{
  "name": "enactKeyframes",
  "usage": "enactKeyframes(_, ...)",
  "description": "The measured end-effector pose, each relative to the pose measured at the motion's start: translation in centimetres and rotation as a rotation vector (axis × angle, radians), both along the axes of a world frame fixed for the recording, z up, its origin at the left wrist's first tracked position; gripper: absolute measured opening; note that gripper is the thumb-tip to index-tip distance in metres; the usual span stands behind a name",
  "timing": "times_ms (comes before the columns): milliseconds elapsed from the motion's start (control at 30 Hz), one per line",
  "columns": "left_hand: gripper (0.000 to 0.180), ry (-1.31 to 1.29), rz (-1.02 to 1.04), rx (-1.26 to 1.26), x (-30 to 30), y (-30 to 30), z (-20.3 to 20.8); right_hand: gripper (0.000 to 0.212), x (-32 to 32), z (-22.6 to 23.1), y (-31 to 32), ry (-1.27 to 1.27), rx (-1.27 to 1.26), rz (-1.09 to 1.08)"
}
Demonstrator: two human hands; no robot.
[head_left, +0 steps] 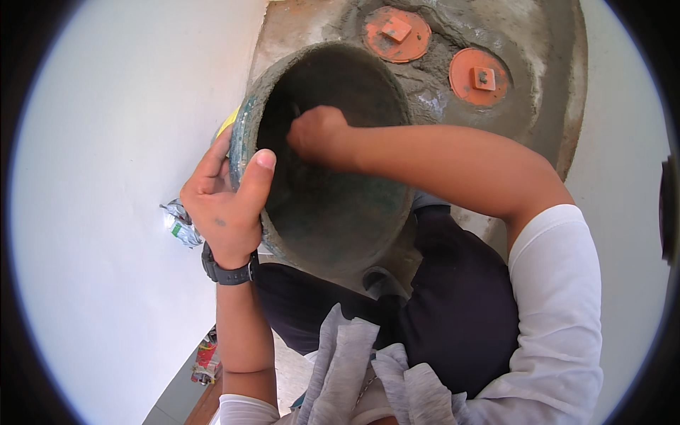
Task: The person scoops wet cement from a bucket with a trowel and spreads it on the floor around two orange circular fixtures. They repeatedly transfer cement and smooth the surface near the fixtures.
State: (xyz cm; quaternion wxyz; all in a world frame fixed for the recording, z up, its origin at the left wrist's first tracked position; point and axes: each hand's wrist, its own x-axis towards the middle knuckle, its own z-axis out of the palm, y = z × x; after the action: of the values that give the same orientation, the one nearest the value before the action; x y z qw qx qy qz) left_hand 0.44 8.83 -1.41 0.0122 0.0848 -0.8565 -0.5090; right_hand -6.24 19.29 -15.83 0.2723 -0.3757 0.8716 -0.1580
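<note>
A large round bucket (340,212), crusted with grey cement along its rim, is tilted so that its mouth faces me. My left hand (227,195) grips the left side of its rim, thumb over the edge and fingers around the outside. Inside the bucket is my right hand (322,134), closed in a fist. A thin dark sliver shows beside its knuckles, but I cannot make out what it holds. The bucket's inside is dark and smeared with grey residue.
Two orange round covers (397,34) with square knobs sit in wet grey mortar (538,78) beyond the bucket. White walls stand at left and right. A crumpled silvery wrapper (182,225) lies left of my wrist. A red package (206,358) is at lower left.
</note>
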Motion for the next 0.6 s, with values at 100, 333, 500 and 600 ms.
enactKeyframes(100, 0.054, 0.019, 0.016, 0.014, 0.1, 0.4, -0.3, 0.021, 2.2, -1.2, -1.6, -0.03, 0.029, -0.058)
enactKeyframes(333, 0.053, 0.039, 0.003, -0.004, 0.1, 1.4, -0.4, 0.023, 5.1, -4.0, -0.1, -0.169, 0.041, 0.035)
enactKeyframes(500, 0.053, 0.023, -0.028, -0.011, 0.0, 1.4, -0.5, 0.024, 2.5, -2.1, 3.5, -0.114, 0.008, 0.274)
enactKeyframes(600, 0.056, -0.006, -0.025, -0.015, -0.1, 0.7, -0.1, 0.024, -1.6, -1.5, 5.2, -0.019, -0.053, 0.363)
